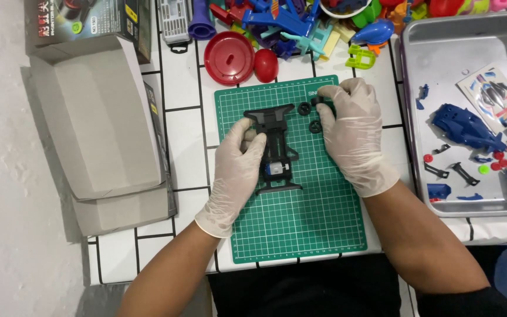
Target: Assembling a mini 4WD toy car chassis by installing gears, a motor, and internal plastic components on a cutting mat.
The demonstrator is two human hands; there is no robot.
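Observation:
A black toy car chassis [277, 147] with a small silver and blue motor lies on a green cutting mat [300, 223]. My left hand [235, 173], in a white glove, rests against the chassis's left side, thumb and fingers touching it. My right hand [350, 132], also gloved, lies on the mat to the right of the chassis, fingertips on a small black wheel [320, 101]. Two more black wheels [304, 109] lie beside it, one [315, 126] partly under my right hand.
A metal tray [441, 53] at the right holds a blue car body [467, 126], a sticker sheet and small red, black and blue parts. An open grey cardboard box [101, 123] sits at the left. Colourful plastic toys [300, 23] and a red lid [229, 57] crowd the far edge.

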